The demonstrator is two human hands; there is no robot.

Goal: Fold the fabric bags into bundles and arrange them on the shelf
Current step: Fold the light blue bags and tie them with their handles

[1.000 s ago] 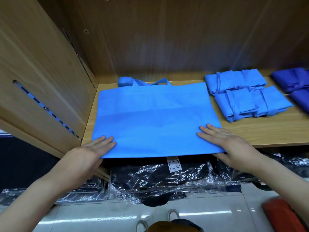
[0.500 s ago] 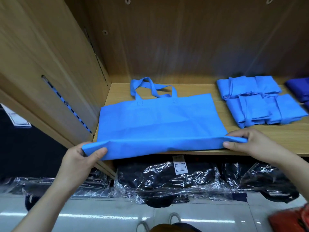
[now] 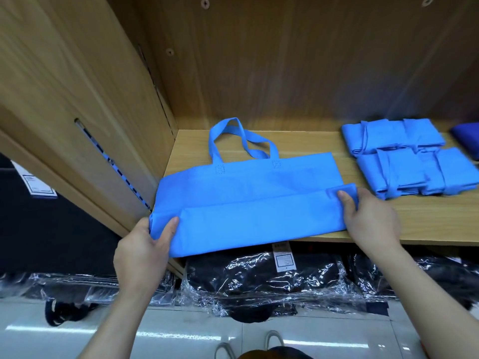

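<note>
A light blue fabric bag (image 3: 248,187) lies flat on the wooden shelf (image 3: 427,224), handles pointing to the back. Its near edge is turned up and over into a folded band (image 3: 259,221) that overhangs the shelf's front edge. My left hand (image 3: 145,244) pinches the band's left end, thumb on top. My right hand (image 3: 368,218) pinches the band's right end. Two folded light blue bundles (image 3: 404,156) lie side by side front to back on the shelf at the right.
A dark blue bundle (image 3: 466,133) shows at the far right edge. The cabinet's wooden side wall (image 3: 85,99) stands close on the left. Below the shelf lie black items in clear plastic wrap (image 3: 259,278). Shoes show on the tiled floor.
Both hands went from pressing flat on the bag's near edge to pinching its corners, and they have lifted and folded that edge back over the bag.
</note>
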